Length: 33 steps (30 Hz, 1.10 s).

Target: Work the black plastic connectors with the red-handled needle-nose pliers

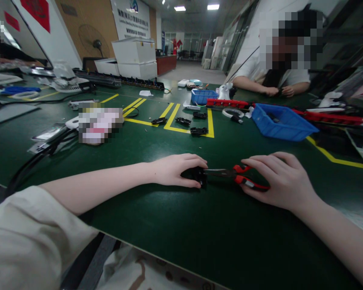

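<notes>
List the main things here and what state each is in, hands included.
Left hand: closed on held black part
Right hand: gripping needle-nose pliers
Needle-nose pliers: handles spread, tips at held black part
Four loose black parts: lying on green table
Large blue bin: open-topped, dark contents
Ceiling lights: lit

Held a small black part (pixel 202 177) in the left hand (pixel 172 169), between fingers and thumb, close over the green table top (pixel 169 225). Looked dark and glossy at the bare right end, the rest covered by the grip. Held pliers (pixel 235 173) in the right hand (pixel 282 177): slim metal jaws, red handles trimmed in black, a pale mark on the lower one. Pointed left, roughly level, handles spread, nose right up at the part's exposed end. Too small to tell about actual contact.
</notes>
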Each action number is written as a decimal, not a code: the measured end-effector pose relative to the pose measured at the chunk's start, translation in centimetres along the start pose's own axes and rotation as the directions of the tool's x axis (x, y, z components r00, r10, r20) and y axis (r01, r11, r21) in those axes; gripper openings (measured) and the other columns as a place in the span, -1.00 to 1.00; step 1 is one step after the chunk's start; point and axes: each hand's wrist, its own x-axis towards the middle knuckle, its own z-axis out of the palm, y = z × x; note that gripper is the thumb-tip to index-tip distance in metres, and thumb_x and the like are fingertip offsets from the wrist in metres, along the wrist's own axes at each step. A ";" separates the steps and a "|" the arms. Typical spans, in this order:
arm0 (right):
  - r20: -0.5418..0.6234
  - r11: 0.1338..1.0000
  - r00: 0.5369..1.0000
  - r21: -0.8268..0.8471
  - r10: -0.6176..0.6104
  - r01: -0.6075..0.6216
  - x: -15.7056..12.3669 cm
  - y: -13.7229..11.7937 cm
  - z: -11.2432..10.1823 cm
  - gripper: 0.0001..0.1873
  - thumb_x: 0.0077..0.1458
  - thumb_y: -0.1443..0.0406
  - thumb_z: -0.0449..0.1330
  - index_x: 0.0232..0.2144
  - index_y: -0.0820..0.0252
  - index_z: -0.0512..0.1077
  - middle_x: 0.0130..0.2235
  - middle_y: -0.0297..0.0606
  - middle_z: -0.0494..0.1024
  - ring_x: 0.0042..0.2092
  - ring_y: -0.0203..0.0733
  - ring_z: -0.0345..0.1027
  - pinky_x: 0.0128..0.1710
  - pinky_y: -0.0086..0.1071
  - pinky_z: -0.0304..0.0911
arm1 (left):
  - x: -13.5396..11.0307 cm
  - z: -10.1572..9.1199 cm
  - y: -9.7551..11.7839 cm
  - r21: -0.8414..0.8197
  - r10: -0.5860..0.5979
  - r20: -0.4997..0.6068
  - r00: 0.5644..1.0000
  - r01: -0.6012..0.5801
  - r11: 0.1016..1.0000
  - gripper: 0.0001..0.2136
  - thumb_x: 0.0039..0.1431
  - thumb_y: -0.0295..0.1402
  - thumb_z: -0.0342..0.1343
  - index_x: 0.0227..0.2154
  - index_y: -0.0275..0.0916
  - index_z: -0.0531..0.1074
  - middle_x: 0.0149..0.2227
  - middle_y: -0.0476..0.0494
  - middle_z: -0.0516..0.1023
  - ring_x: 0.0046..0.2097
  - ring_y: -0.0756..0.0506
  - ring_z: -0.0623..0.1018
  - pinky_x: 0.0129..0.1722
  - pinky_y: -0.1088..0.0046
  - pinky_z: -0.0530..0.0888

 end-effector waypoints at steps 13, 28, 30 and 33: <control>0.035 1.000 0.999 0.008 -0.005 0.005 0.2 -0.5 -0.1 -0.59 0.18 0.12 0.28 0.05 0.06 0.47 -0.12 -0.10 0.69 -0.17 0.10 0.59 -0.07 0.03 0.29 | -0.1 0.1 -0.2 0.017 0.020 -0.004 1.000 -0.020 1.000 -0.56 0.33 -0.19 0.27 0.17 -0.26 0.43 0.29 -0.40 0.46 0.29 -0.26 0.50 0.26 0.13 0.48; 0.057 0.999 0.998 0.038 0.012 -0.015 0.2 -0.3 0.1 -0.60 0.18 0.10 0.28 0.05 0.03 0.47 -0.12 -0.12 0.69 -0.19 0.09 0.58 -0.06 0.08 0.33 | -0.1 0.1 0.1 0.039 0.003 0.007 1.000 -0.003 0.999 -0.61 0.34 -0.19 0.26 0.14 -0.19 0.41 0.21 -0.32 0.54 0.24 -0.25 0.55 0.19 0.17 0.51; 0.042 0.999 0.999 0.036 0.009 -0.010 0.2 -0.3 0.2 -0.59 0.18 0.10 0.28 0.05 0.04 0.46 -0.11 -0.11 0.69 -0.19 0.10 0.59 -0.04 0.10 0.34 | -0.1 0.1 0.1 0.035 -0.021 0.004 1.000 0.021 0.999 -0.57 0.33 -0.17 0.28 0.16 -0.20 0.39 0.21 -0.32 0.54 0.24 -0.24 0.56 0.18 0.18 0.51; 0.045 0.998 0.999 0.057 0.027 -0.030 0.3 -0.3 0.2 -0.60 0.19 0.11 0.27 0.05 0.03 0.45 -0.10 -0.13 0.69 -0.17 0.09 0.59 0.01 0.13 0.34 | -0.1 0.1 0.1 0.037 -0.012 0.007 1.000 0.012 0.999 -0.60 0.33 -0.17 0.28 0.12 -0.21 0.40 0.22 -0.33 0.53 0.25 -0.25 0.54 0.19 0.18 0.50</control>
